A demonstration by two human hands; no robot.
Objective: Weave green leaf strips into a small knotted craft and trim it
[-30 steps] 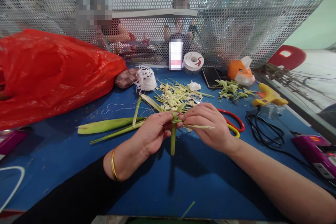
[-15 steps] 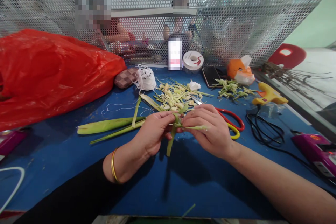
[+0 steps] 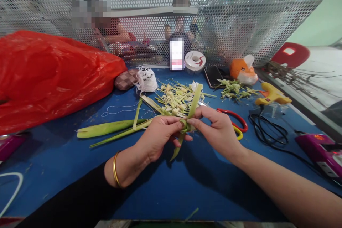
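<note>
Between thumb and fingers, my left hand (image 3: 160, 133) pinches a small folded piece of green leaf strip (image 3: 195, 101). My right hand (image 3: 217, 128) has its thumb and forefinger closed on the same strip, close to the fold. One end of the strip stands up and away from me; another end hangs below my left fingers. Long green leaves (image 3: 107, 128) lie on the blue table to the left of my hands. Behind my hands is a pile of pale green leaf scraps (image 3: 175, 96). Scissors with red and yellow handles (image 3: 235, 115) lie partly hidden behind my right hand.
A red plastic bag (image 3: 53, 82) fills the left side. White string (image 3: 146, 80), a ribbon spool (image 3: 195, 60), a lit phone (image 3: 176, 53) and a dark phone (image 3: 213, 76) stand or lie at the back. At right are a yellow glue gun (image 3: 274, 94) and a purple power strip (image 3: 317, 153).
My right hand has shifted its grip and turned, its thumb now showing on the strip. One end of the leaf strip now points up and away, where before a strip pointed right across my fingers.
</note>
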